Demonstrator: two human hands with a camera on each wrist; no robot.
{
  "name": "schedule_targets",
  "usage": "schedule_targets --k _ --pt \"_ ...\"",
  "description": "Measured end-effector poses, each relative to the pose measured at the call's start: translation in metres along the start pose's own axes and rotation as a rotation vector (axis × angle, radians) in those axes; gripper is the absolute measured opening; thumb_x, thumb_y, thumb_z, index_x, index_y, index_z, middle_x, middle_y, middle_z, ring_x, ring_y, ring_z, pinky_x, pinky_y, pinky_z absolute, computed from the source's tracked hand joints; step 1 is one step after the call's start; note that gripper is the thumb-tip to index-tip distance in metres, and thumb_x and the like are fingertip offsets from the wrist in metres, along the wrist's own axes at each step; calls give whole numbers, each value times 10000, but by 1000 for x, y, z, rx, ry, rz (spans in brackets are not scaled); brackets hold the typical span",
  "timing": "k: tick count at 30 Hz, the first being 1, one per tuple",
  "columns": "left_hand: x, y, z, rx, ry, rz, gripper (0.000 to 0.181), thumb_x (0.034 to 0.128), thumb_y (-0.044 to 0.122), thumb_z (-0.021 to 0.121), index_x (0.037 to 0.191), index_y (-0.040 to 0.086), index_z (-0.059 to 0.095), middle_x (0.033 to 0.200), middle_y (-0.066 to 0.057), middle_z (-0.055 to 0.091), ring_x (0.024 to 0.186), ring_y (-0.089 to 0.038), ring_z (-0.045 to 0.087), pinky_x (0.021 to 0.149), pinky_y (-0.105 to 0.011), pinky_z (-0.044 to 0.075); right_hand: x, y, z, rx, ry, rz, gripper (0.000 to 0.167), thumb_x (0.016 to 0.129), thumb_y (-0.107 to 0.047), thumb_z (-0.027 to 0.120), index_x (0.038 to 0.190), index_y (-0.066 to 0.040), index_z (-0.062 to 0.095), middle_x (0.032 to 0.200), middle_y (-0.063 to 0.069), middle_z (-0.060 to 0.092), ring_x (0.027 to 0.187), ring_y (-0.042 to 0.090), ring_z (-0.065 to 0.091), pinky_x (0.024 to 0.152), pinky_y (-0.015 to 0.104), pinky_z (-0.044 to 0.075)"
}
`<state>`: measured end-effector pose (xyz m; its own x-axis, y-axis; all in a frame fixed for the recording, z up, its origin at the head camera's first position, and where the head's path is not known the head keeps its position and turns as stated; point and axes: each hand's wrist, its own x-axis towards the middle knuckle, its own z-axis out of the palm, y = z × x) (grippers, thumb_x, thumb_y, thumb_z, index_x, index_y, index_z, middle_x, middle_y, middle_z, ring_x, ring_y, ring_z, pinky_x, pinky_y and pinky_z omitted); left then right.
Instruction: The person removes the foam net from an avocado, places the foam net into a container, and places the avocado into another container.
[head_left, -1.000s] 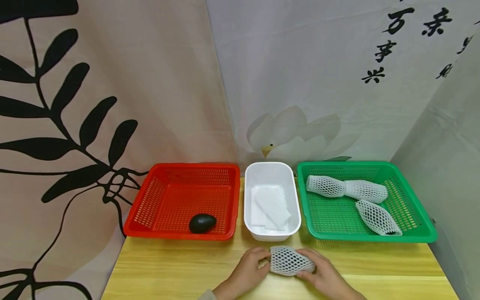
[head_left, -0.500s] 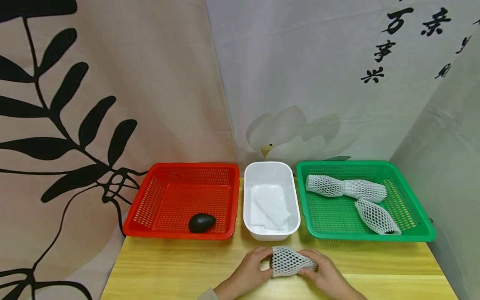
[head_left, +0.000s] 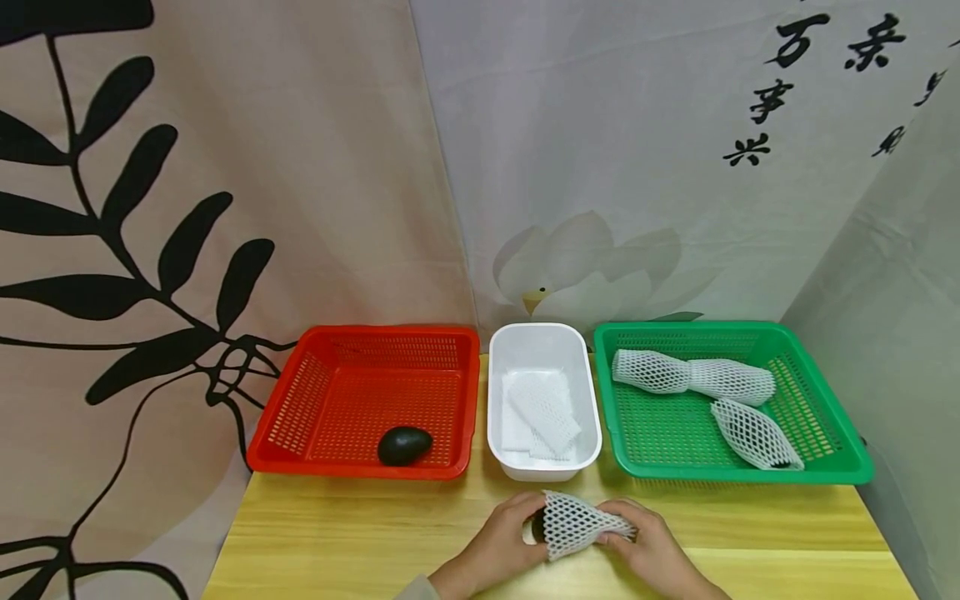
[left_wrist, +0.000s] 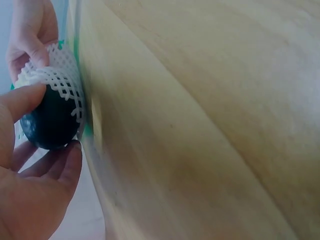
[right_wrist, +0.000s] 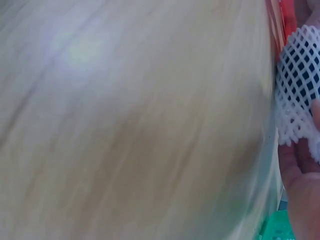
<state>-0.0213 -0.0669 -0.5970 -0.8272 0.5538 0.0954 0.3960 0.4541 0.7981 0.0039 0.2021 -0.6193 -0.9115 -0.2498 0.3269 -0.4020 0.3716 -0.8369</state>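
Observation:
In the head view my left hand (head_left: 497, 543) holds a dark avocado (head_left: 537, 527) by its left end, which pokes out of a white foam net sleeve (head_left: 577, 525). The left wrist view shows the thumb on top of the bare dark avocado (left_wrist: 50, 120) and the fingers below it, with the net sleeve (left_wrist: 65, 82) around its far part. My right hand (head_left: 654, 548) pinches the gathered right end of the sleeve. In the right wrist view dark skin shows through the mesh of the sleeve (right_wrist: 300, 75), and that hand is partly cut off.
Behind the hands stand a red basket (head_left: 360, 477) with another avocado (head_left: 405, 447), a white tub (head_left: 545, 477) of flat net sleeves (head_left: 546, 417), and a green basket (head_left: 738, 478) with several net-wrapped pieces (head_left: 756, 435). All rest on a wooden table (head_left: 337, 533).
The sleeve's left edge has shifted off the avocado's left end, so more dark skin shows. The left hand has moved slightly right and spread around that end. The right hand keeps its pinch.

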Motion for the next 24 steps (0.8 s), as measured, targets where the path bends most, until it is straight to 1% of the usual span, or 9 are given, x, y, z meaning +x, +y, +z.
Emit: schedule_targets --k 2,6,11,16,19,24 --pt "1 -1 1 13 -4 18 581 774 63 867 1319 56 664 1290 -27 668 1188 -129 622 1034 -319 515 0 -1 0 12 -3 14 381 790 27 850 1107 -150 736 1051 -24 726 972 67 665 915 110 469" --pt "2 -1 3 35 -9 34 602 761 94 882 1315 63 650 1287 -20 664 1187 -117 614 1040 -314 510 1 -2 0 27 -18 40 351 808 21 837 1096 -151 734 1034 -38 719 950 57 656 872 148 499" --pt "2 0 6 74 -10 43 619 748 128 904 1308 87 643 1298 -11 647 1199 -114 598 1048 -309 501 1 -3 0 41 -32 48 339 814 37 824 1087 -146 739 1035 -37 722 950 59 657 868 163 508" --pt "2 -1 8 98 -8 21 650 730 147 917 1318 87 646 1321 -18 633 1215 -119 588 1052 -305 496 0 -2 1 46 -30 40 338 815 30 828 1084 -155 744 1041 -28 728 952 66 667 881 157 506" --pt "0 -2 6 85 -9 1 657 730 166 918 1323 98 645 1326 -7 626 1211 -107 583 1044 -299 498 -1 -1 1 38 -17 41 348 806 28 840 1083 -162 749 1046 -22 734 956 71 675 890 145 501" --pt "-3 -5 -2 32 -7 -36 686 760 197 917 1375 120 624 1340 16 614 1204 -94 579 1033 -311 506 -4 -2 -2 -12 30 70 387 756 30 879 1063 -173 759 1054 -21 743 972 54 672 900 101 469"
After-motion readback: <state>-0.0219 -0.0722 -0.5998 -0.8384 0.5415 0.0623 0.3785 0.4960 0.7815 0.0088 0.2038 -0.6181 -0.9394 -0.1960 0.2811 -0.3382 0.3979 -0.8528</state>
